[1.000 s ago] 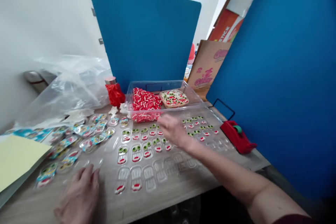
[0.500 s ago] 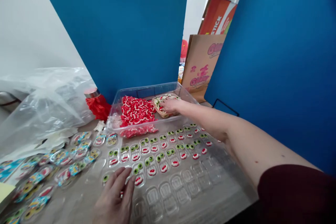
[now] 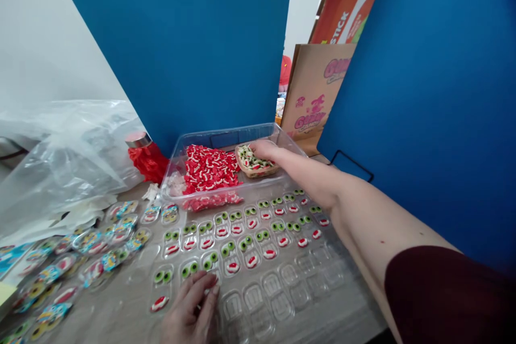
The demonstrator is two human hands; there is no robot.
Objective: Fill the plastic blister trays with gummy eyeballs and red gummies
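Observation:
My right hand [image 3: 264, 150] reaches into a clear plastic box [image 3: 226, 134], its fingertips among green-and-white eyeball gummies [image 3: 249, 158] in a small tan tray [image 3: 258, 171]. Whether it grips any is hidden. Beside that tray lies a heap of red-and-white gummies [image 3: 209, 172]. My left hand [image 3: 189, 306] is low over a clear blister tray [image 3: 282, 301], by rows of green eyes and red mouths [image 3: 209, 266]. A small red piece [image 3: 212, 281] shows between its fingertips.
Sealed candy packs [image 3: 92, 258] lie left of the blister tray, with a crumpled plastic bag [image 3: 60, 172] and a red-wrapped jar [image 3: 147, 161] behind them. Blue panels [image 3: 169, 37] stand behind and right, beyond which is a cardboard box [image 3: 314, 97].
My left hand has shifted slightly right. The lowest-left blister now holds two green eyes and a red mouth. My right hand stays at the tan tray, and the view has turned slightly.

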